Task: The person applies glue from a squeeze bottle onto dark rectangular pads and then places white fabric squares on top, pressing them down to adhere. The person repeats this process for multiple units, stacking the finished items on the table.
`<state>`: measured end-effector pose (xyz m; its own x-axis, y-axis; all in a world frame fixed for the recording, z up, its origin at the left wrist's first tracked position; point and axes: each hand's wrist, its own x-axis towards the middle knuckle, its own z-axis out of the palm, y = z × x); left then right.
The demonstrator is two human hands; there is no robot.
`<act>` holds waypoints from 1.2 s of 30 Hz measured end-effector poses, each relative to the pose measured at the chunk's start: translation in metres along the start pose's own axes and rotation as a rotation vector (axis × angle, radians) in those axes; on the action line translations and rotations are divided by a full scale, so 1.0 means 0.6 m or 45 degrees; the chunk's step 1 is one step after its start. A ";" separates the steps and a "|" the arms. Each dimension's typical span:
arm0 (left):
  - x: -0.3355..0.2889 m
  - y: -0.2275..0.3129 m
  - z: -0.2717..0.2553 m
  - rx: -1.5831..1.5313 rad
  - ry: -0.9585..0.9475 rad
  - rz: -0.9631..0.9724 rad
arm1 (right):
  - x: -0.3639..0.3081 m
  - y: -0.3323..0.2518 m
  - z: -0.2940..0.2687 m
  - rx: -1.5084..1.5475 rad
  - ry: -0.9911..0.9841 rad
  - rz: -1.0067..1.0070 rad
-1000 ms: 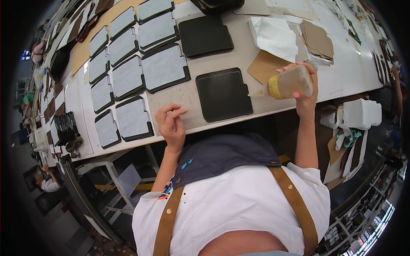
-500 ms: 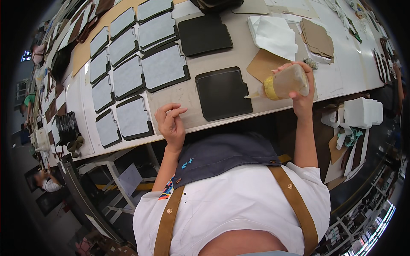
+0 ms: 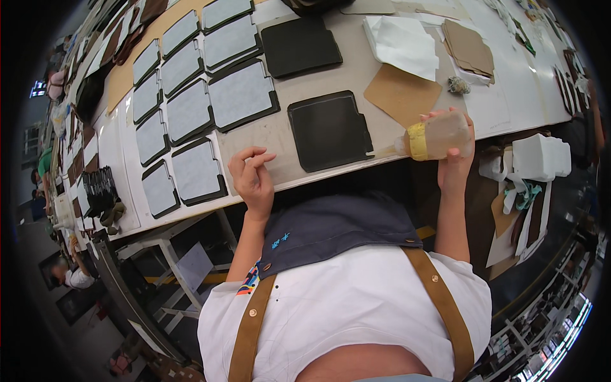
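Note:
My right hand (image 3: 454,160) is wrapped round a translucent squeeze bottle (image 3: 445,135) with yellow tape about its neck. The bottle is tipped on its side, its nozzle pointing left at the near right corner of a black panel (image 3: 328,130). That panel lies flat by the table's front edge, with a narrow tab along its right side. Left of it, near the edge, my left hand (image 3: 253,178) is held with loosely bent fingers, apart and with nothing in them. Whether it touches the table, I cannot tell.
Black-edged panels with pale grey sheets (image 3: 191,113) lie in rows at the left. Another black panel (image 3: 301,48) lies farther back. Toward the right are white sheets (image 3: 401,44), a tan sheet (image 3: 402,94), brown pieces (image 3: 468,49) and a small grey lump (image 3: 458,85).
The bottle has come nearer to me, its nozzle passing down the panel's right side to the near corner. My left hand has barely moved.

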<state>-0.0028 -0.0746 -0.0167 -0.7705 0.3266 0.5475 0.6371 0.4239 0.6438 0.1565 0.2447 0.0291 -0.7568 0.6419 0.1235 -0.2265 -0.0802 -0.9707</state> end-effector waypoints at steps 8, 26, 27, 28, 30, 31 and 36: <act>-0.002 -0.001 -0.002 -0.005 -0.011 0.010 | -0.100 0.001 0.036 -0.045 0.351 -0.148; -0.004 -0.003 -0.005 -0.003 -0.045 0.033 | -0.147 0.048 0.067 -0.209 0.170 -0.579; -0.004 -0.003 -0.003 -0.016 -0.029 0.039 | -0.148 0.050 0.070 -0.204 0.155 -0.586; -0.004 -0.004 -0.002 -0.028 -0.013 0.045 | -0.148 0.053 0.073 -0.198 0.139 -0.592; -0.004 -0.005 -0.002 -0.036 -0.008 0.042 | -0.148 0.056 0.081 -0.190 0.102 -0.594; -0.004 -0.005 -0.001 -0.038 -0.005 0.040 | -0.148 0.056 0.085 -0.189 0.081 -0.591; -0.002 -0.006 -0.002 -0.043 -0.025 0.040 | -0.144 0.070 0.109 -0.169 -0.028 -0.635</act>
<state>-0.0038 -0.0775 -0.0190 -0.7502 0.3561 0.5571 0.6610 0.3846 0.6443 0.1722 0.1359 -0.0087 -0.5896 0.5615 0.5806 -0.4842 0.3297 -0.8105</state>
